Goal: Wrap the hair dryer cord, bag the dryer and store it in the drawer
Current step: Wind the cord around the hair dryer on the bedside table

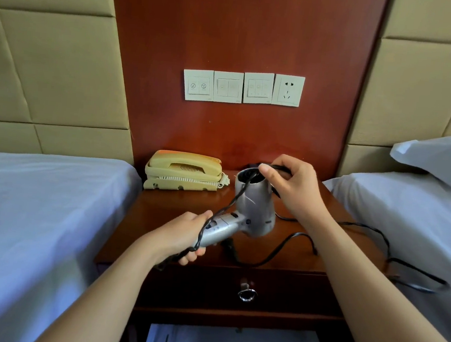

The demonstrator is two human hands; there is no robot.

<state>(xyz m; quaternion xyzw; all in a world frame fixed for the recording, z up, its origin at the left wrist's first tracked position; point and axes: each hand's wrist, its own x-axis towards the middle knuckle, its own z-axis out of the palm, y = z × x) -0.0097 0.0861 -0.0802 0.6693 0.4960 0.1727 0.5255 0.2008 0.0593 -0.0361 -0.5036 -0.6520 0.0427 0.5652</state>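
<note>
In the head view, the hair dryer is held in the air above the nightstand, between the two hands. Its handle is clenched in the left hand, fingers curled round the grip end; from those fingers the handle's long axis runs up and to the right to the barrel, which stands roughly upright with its open mouth turned up and away.

The cord is pinched between the thumb and fingers of the right hand, just at the rim of the barrel's mouth. From that pinch one strand is stretched down and left, diagonally across the barrel and handle, to the left hand's fingers, where it passes under them and leaves the handle's base. Beyond the right-hand fingers the slack drops behind the wrist, loops across the nightstand top and trails off to the right over the edge of the bed.

The coming turn appears to depend on this: the loose length lies to the right of and below the right-hand fingers, so that hand is the nearer one to carry it round the body, while the left merely steadies. The wrapping is judged barely begun; no bag is seen, and the drawer below the hands is closed.

No brand or lettering can be read on the dryer; markings on the wall switches are too small to read.
</note>
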